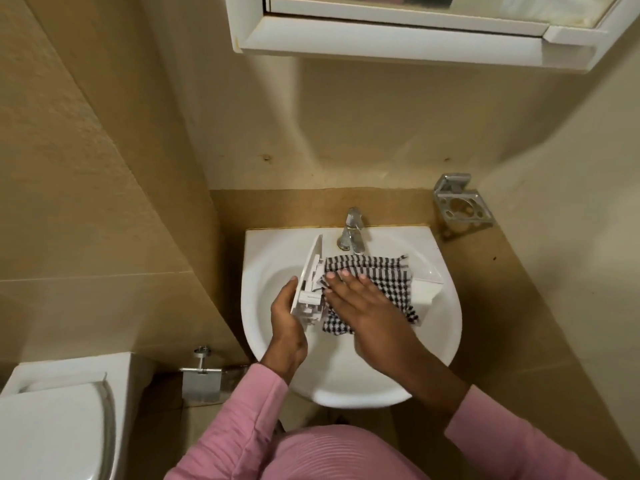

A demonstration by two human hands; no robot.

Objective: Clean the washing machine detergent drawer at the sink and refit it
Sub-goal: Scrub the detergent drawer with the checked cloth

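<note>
A white toilet cistern with a closed lid fills the lower left corner. Just right of it, a chrome toilet-roll holder is fixed low on the beige tiled wall.

Next comes the white ceramic pedestal sink, set against the back wall. The left hand, coming out of a pink long sleeve, grips the white plastic detergent drawer from its left side, with the thumb up against the outer face. The drawer stands tilted on its long edge over the left half of the basin. Its far end leans toward the tap and its ribbed compartments face right.

Touching the drawer's open side, a black-and-white checked cloth is spread across the middle of the basin. The right hand lies flat on the cloth with straight fingers close together, their tips pointing toward the drawer, pressing the fabric down and holding nothing.

Behind the cloth, a chrome single-lever tap rises from the sink's back rim. A white plastic piece sits at the basin's right side, partly under the cloth's edge; what it is cannot be told.

Further right, a chrome wall-mounted toothbrush holder hangs on the wall. Above, a white mirror cabinet spans the upper edge.
</note>
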